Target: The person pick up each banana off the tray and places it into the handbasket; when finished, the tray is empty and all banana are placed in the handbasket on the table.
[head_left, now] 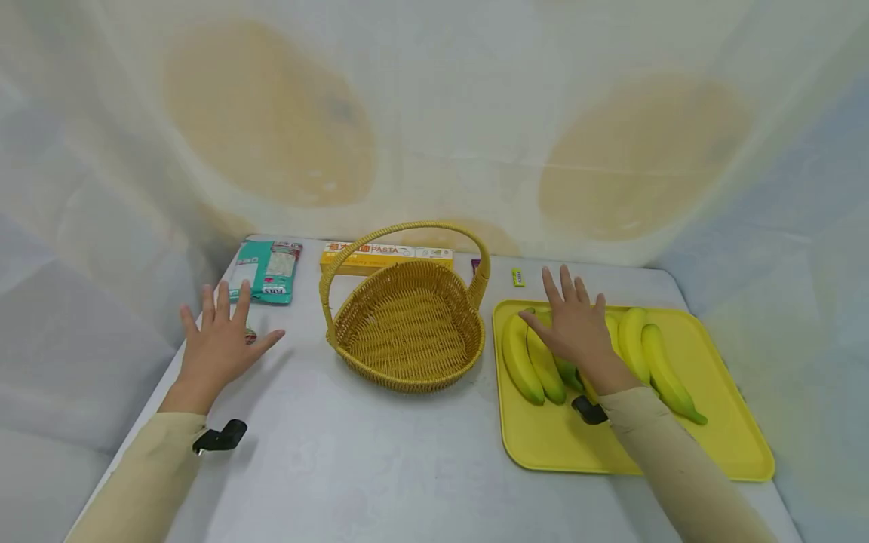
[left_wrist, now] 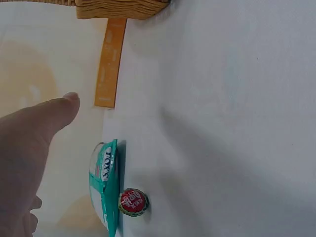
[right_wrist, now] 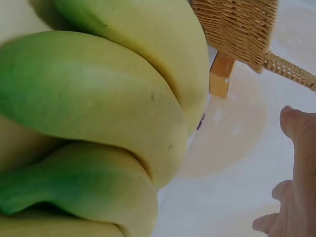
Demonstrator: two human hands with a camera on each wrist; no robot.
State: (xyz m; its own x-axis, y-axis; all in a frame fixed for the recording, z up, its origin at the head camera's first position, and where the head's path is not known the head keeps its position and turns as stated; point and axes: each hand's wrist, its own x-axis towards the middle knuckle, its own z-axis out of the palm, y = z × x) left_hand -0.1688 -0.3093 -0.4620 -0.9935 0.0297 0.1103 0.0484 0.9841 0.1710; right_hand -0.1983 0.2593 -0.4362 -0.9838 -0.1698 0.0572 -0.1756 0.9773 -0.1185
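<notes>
My right hand [head_left: 573, 323] lies spread, fingers straight, over a bunch of yellow-green bananas [head_left: 543, 366] on a yellow tray [head_left: 729, 445] at the right; I cannot tell whether the palm touches them. The right wrist view is filled by the bananas [right_wrist: 98, 103], with the fingertips [right_wrist: 296, 148] lifted beyond them. My left hand [head_left: 220, 335] is spread flat just above the white table at the left and holds nothing. Beside it lies a red bottle cap [left_wrist: 133, 202], mostly hidden in the head view. A wicker basket [head_left: 407, 354] with a handle stands empty between the hands.
A teal packet [head_left: 269, 270] lies at the back left, a yellow pasta box [head_left: 387, 257] behind the basket, and a small green item [head_left: 518, 277] near the tray's far edge. A draped pale cloth walls the table on three sides.
</notes>
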